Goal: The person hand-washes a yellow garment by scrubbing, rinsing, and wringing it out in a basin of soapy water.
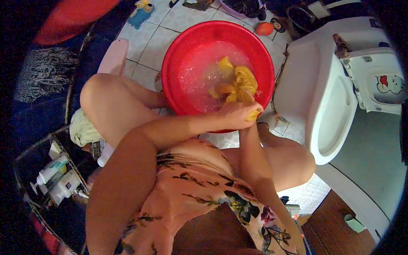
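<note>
A bunched wet yellow cloth (244, 80) hangs over the near right part of a red plastic basin (169, 63), its lower folds in cloudy, sudsy water (193, 76). My left hand (240, 114) is closed around the gathered near end, and a bit of yellow pokes out between its fingers. Under and beyond it, my right hand (247, 98) meets the same bunch. The left hand covers most of the right one, whose fingers are largely hidden but look closed on the cloth. Both hands are at the basin's near rim.
To the right stands a white toilet (316, 123) with its lid raised. A pink slipper-like object (114, 55) lies left of the basin. Bottles (68, 185) stand in a wire rack at lower left. On the tiles (148, 46) behind are a blue toy (141, 16) and an orange object (264, 29).
</note>
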`<act>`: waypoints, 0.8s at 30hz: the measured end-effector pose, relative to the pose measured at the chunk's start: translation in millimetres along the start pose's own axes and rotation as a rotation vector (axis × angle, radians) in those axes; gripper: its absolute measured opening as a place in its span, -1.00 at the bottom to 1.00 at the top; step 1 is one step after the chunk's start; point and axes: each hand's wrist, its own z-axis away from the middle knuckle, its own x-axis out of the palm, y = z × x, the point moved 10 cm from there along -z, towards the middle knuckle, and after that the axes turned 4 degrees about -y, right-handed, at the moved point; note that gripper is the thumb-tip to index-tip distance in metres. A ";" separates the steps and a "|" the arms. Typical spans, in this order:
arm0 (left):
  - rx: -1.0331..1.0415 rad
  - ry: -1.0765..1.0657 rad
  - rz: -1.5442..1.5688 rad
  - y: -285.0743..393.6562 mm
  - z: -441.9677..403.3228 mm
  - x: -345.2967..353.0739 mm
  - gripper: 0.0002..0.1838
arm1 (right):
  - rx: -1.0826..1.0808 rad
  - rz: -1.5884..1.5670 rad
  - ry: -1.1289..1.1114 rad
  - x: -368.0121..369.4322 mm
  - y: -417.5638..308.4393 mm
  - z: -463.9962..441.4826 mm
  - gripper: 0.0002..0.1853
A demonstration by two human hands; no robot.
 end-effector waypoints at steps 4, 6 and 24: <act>-0.248 0.090 -0.068 -66.7 -31.2 -37.8 -0.72 | -0.040 -0.124 0.243 95.4 -31.1 28.4 -0.63; -0.195 0.307 -0.016 -81.2 -32.5 -69.0 -0.71 | -0.074 -0.001 0.316 103.0 -34.3 33.7 -0.61; 0.317 -0.171 -0.756 -54.2 -9.3 -102.9 -0.81 | 0.028 0.510 0.303 63.5 -56.8 60.7 -0.58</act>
